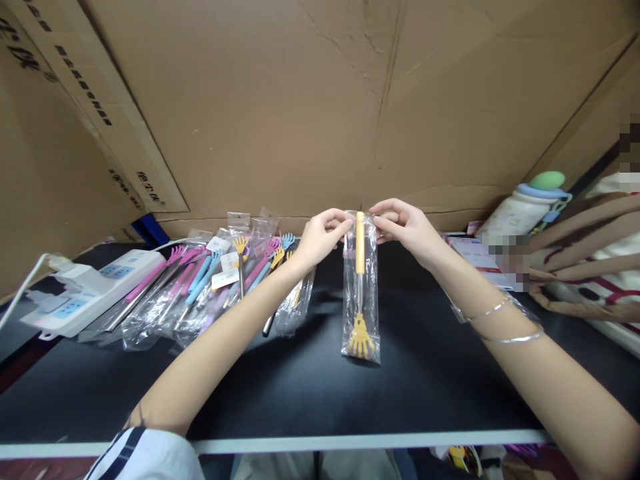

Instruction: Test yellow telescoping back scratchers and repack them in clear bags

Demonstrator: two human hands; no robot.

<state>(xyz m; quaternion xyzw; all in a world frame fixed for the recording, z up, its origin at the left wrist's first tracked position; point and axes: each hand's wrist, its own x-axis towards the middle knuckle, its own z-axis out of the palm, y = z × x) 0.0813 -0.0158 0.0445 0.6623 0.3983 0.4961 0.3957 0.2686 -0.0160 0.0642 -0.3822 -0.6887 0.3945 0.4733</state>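
A yellow back scratcher (pixel 360 250) with a metal shaft sits inside a clear plastic bag (pixel 370 287), its hand-shaped end pointing down toward me. My left hand (pixel 324 235) pinches the bag's upper left corner between thumb and fingers. At the upper right corner, my right hand (pixel 404 230) grips the same bag; a bracelet and a bangle circle that forearm. The bag hangs above the black table. Left of my left hand lies a pile of bagged back scratchers (pixel 200 273) in pink, blue, yellow and purple, several with white labels.
A white power strip (pixel 107 283) with plugs stands at the left. A white bottle (pixel 525 210) with a blue lid stands at the back right, near papers (pixel 477 257) and a bag with brown straps (pixel 590 267). Cardboard walls (pixel 280 120) enclose the black table (pixel 300 393).
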